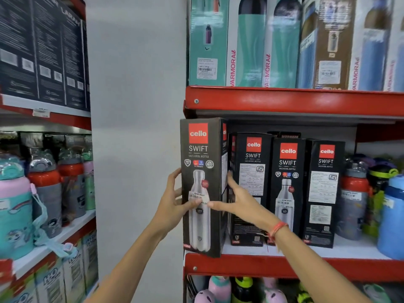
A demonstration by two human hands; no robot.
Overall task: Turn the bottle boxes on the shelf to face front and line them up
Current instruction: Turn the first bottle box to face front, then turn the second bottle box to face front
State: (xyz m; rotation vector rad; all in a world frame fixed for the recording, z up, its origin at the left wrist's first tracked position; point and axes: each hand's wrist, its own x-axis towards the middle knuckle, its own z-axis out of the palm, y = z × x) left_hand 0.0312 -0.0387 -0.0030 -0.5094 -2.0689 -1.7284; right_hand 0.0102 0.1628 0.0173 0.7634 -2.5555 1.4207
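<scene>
Several tall black Cello Swift bottle boxes stand on the middle shelf [284, 266] of the red rack. The leftmost box [202, 228] shows its bottle picture to the front and sits at the shelf's front left edge, further forward than the others. My left hand [175, 204] grips its left side and my right hand [238, 200] holds its right side, thumb on the front. Beside it, the second box [251, 171] shows a text panel, the third box [286, 171] shows the bottle picture, and the fourth box [323, 182] shows a text panel.
Loose bottles [354, 200] stand right of the boxes on the same shelf. Varmora boxes [284, 51] fill the shelf above. More bottles [220, 289] sit below. A second rack [43, 193] with bottles and boxes stands at the left across a white wall gap.
</scene>
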